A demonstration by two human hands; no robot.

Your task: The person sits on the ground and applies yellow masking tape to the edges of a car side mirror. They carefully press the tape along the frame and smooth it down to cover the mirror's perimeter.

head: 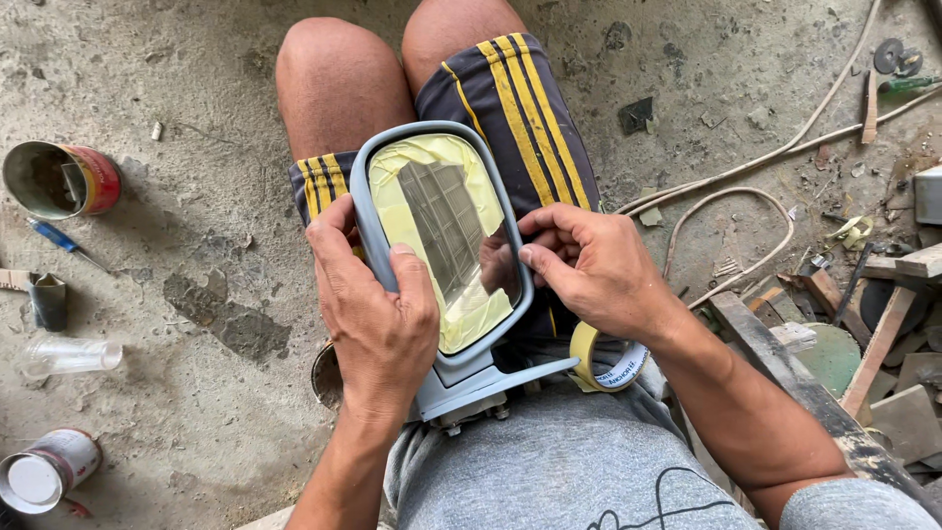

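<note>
I see a rough grey concrete floor (196,255) under everything. On my lap, over the dark shorts with yellow stripes (520,108), I hold a grey plastic car side mirror (444,245), glass up, its edges masked with strips of yellow tape (469,312). My left hand (378,314) is wrapped around the housing's left rim, fingers curled shut behind it, thumb lying flat on the tape at the glass edge. My right hand (589,265) sits at the right rim, fingers bent and loosely closed, fingertips (530,253) pressing on the rim and glass edge there. A roll of yellow masking tape (603,358) hangs around my right wrist. At left lie an open red tin can (61,179), a clear plastic bottle (69,355), a white can (44,471).
</note>
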